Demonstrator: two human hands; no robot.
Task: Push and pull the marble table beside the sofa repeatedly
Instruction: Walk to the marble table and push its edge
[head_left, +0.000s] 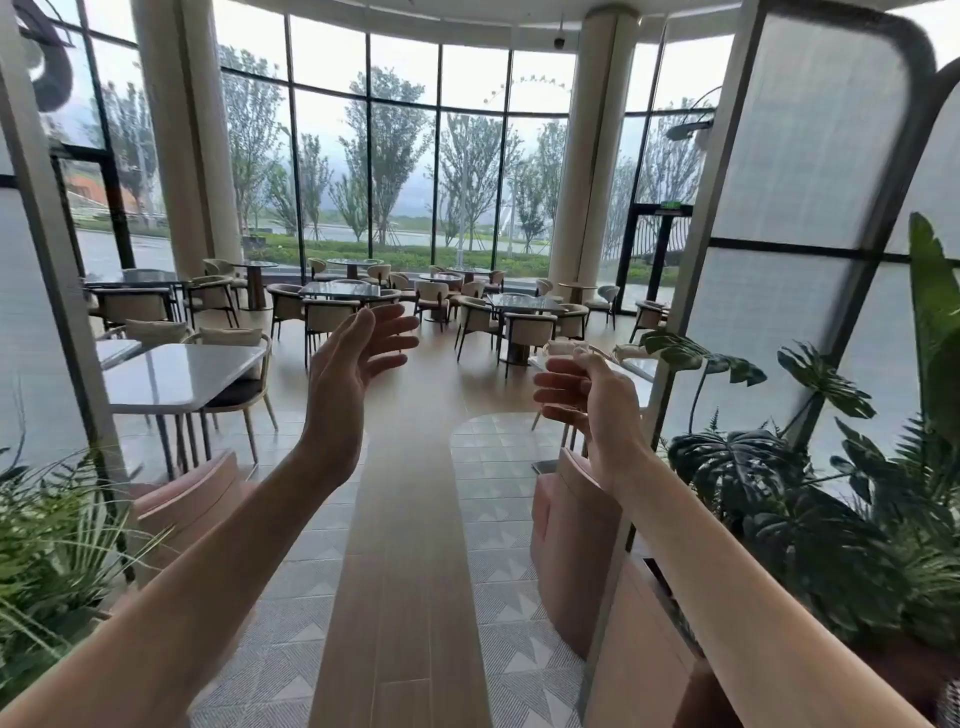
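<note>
Head view looks down a strip of wood-plank floor (400, 519) that runs straight ahead through grey patterned tiles (498, 571) into a round café hall. This strip is the landmark for everything else. At its far end stand many dark-topped tables with beige armchairs (431, 299), backed by tall curved windows (405, 156) with trees outside and 2 pale round columns (587, 156), one on each side of the strip.

Left of the strip, a white marble-topped table (182, 374) stands on thin metal legs with a chair (244, 384) tucked against its far side; a pink upholstered seat back (187, 499) sits nearer the camera on that same side. Right of the strip, another pink seat (576, 545) stands beside a frosted partition panel (779, 234), and a second white table top (634, 366) shows partly behind the right hand. Leafy green plants (810, 493) fill the right edge, and grassy ones (47, 545) the left edge.

Both bare forearms reach forward, raised above the strip, neither touching any table. The left hand (348, 374) is held edge-on, fingers long and nearly straight, slightly spread, palm facing right, gripping nothing. The right hand (587, 400) is palm turned left, its fingers loosely curled inward, with nothing between them. The 2 hands are well apart, the strip showing between them.
</note>
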